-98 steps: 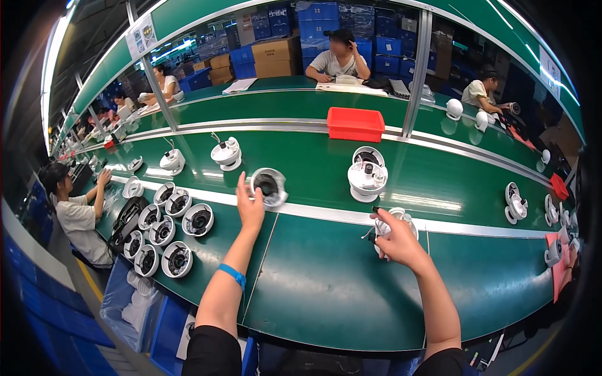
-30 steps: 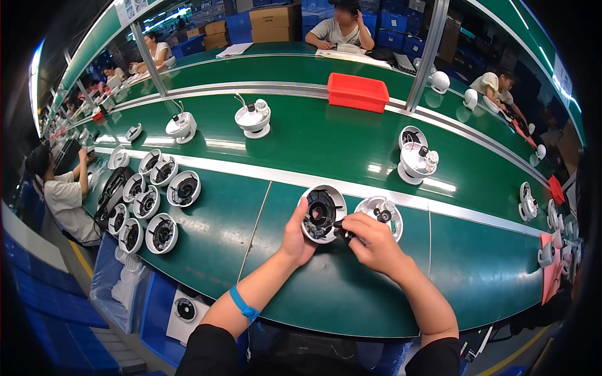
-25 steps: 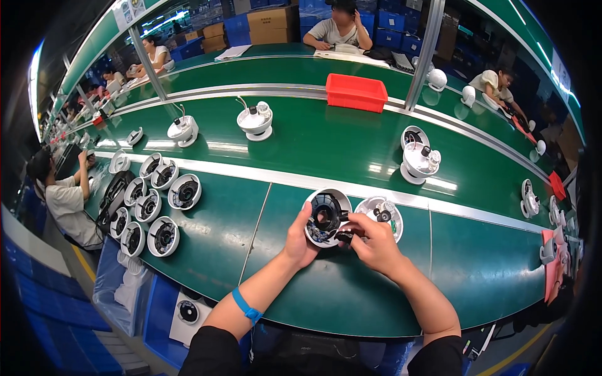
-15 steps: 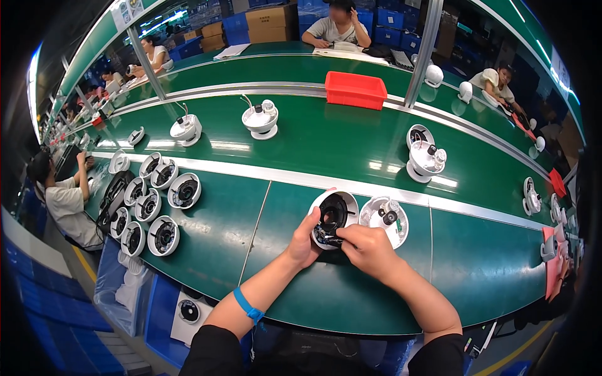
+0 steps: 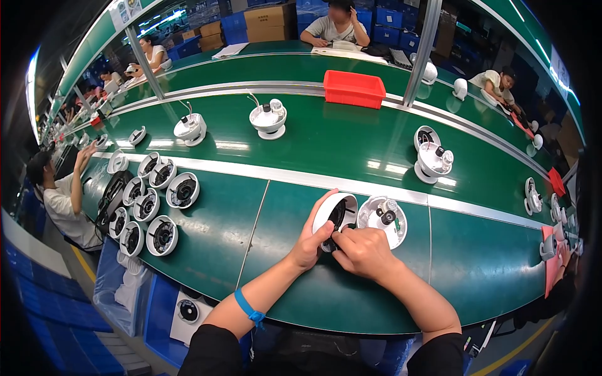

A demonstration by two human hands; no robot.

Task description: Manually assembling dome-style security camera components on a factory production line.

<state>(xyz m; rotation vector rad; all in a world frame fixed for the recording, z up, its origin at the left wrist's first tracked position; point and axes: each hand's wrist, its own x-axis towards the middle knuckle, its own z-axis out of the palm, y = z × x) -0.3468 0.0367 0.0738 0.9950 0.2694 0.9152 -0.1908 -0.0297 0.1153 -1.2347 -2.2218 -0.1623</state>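
My left hand point(image 5: 311, 241) is wrapped around the side of a white round camera housing point(image 5: 324, 212) with a black ring-shaped inside, holding it tilted above the bench. The fingers of my right hand point(image 5: 365, 250) are pinched at the housing's lower inner edge. What they grip there is hidden behind them. Just right of the housing lies a white dish-shaped camera base point(image 5: 396, 232) with a black lens, a clear part and a green board, near my right knuckles. A blue band point(image 5: 248, 305) circles my left wrist.
Several white housings with black insides point(image 5: 162, 235) stand at the left of the green bench point(image 5: 301, 301). Beyond a metal strip, the green belt point(image 5: 326, 147) carries white camera units point(image 5: 268, 119). A red bin point(image 5: 354, 89) sits behind it. Other people work at the left and far side.
The housing has turned in my left hand, so its open side faces more to the right. My right fingers sit deeper at its edge. Camera units on the belt have shifted right.
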